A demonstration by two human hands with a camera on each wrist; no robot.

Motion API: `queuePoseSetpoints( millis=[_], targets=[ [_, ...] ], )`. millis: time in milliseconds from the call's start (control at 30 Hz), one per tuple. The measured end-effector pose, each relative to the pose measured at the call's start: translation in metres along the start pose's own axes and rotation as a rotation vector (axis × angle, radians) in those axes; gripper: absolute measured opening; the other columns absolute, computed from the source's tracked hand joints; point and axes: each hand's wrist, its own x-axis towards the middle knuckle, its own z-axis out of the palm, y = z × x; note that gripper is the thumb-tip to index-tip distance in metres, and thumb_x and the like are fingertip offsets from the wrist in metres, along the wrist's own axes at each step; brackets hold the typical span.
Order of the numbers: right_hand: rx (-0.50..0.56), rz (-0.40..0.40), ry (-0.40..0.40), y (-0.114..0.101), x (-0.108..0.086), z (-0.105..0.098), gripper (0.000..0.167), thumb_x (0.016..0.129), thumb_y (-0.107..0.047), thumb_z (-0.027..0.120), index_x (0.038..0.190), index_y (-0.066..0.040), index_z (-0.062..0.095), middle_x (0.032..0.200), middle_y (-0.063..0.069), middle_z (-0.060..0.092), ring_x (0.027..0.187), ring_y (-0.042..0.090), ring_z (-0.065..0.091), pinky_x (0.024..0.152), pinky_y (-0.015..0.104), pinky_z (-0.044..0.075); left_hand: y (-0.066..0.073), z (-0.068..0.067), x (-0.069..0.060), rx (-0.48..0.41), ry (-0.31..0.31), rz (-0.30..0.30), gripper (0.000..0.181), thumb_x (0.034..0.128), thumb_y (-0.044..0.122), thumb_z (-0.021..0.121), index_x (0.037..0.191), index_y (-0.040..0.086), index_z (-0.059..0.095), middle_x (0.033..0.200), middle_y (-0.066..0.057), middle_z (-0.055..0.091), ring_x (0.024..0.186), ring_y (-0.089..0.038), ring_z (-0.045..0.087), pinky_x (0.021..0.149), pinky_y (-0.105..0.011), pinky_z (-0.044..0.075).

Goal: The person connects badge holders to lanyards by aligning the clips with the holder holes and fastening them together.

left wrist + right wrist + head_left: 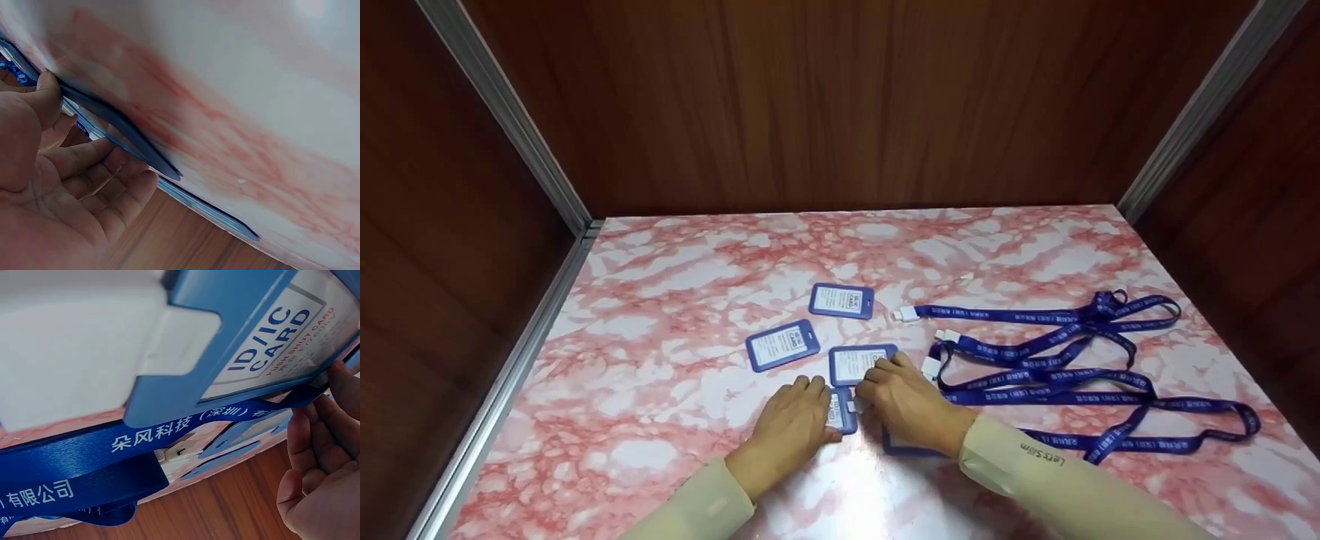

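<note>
In the head view my left hand [791,424] pinches a small blue-framed badge holder [848,425] near the table's front, with part of it hidden by the fingers. The left wrist view shows the thumb on one face of that badge holder [124,125] and fingers behind it. Opposite, my right hand [906,397] has curled fingers at a white lanyard clip [853,406] by the holder's slotted end. A blue printed lanyard [191,422] runs to those fingertips in the right wrist view. Beneath the right wrist lies another badge holder [911,451], its white clip [180,340] attached.
Further badge holders lie beyond the hands: one touching distance away [847,367], one left [782,346], one farther back [842,301]. Several blue lanyards [1035,375] spread over the right side, with white clips [906,313] facing left. Wooden panels [840,105] enclose the marbled table [675,285].
</note>
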Motion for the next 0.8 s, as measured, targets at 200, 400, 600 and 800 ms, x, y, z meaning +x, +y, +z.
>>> queuePoseSetpoints(
  millis=[200,400,600,800],
  targets=[
    [0.013,0.009,0.010,0.000,-0.001,0.000,0.019,0.069,-0.013,0.080,0.085,-0.017,0.070,0.082,-0.004,0.065,0.078,0.018,0.056,0.075,0.036,0.040,-0.001,-0.001,0.001,-0.054,-0.036,-0.018,0.059,0.0814,0.053,0.080,0.109,0.002,0.067,0.094,-0.004,0.054,0.087,-0.022,0.053,0.076,-0.036,0.050],
    [0.045,0.078,-0.020,0.002,-0.001,-0.006,0.020,0.078,-0.019,0.085,0.095,-0.014,0.075,0.088,-0.002,0.069,0.082,0.018,0.059,0.078,0.037,0.039,-0.002,-0.003,0.001,-0.107,-0.052,-0.023,0.060,0.0830,0.051,0.080,0.112,0.000,0.066,0.098,-0.006,0.056,0.090,-0.024,0.054,0.080,-0.038,0.051],
    [0.073,0.108,-0.019,0.006,-0.002,-0.013,0.022,0.082,-0.020,0.085,0.101,-0.014,0.077,0.092,-0.002,0.071,0.084,0.019,0.060,0.078,0.036,0.039,-0.004,-0.003,-0.001,-0.129,-0.030,-0.018,0.063,0.0823,0.051,0.080,0.115,-0.001,0.066,0.101,-0.007,0.058,0.092,-0.025,0.056,0.082,-0.040,0.052],
    [0.074,0.116,0.015,0.013,-0.006,-0.017,0.013,0.089,-0.015,0.078,0.101,-0.011,0.076,0.093,0.001,0.073,0.085,0.020,0.063,0.076,0.037,0.039,-0.006,-0.002,-0.002,-0.143,0.000,-0.007,0.064,0.0813,0.050,0.081,0.116,-0.002,0.066,0.103,-0.008,0.058,0.092,-0.025,0.056,0.082,-0.039,0.052]
  ],
)
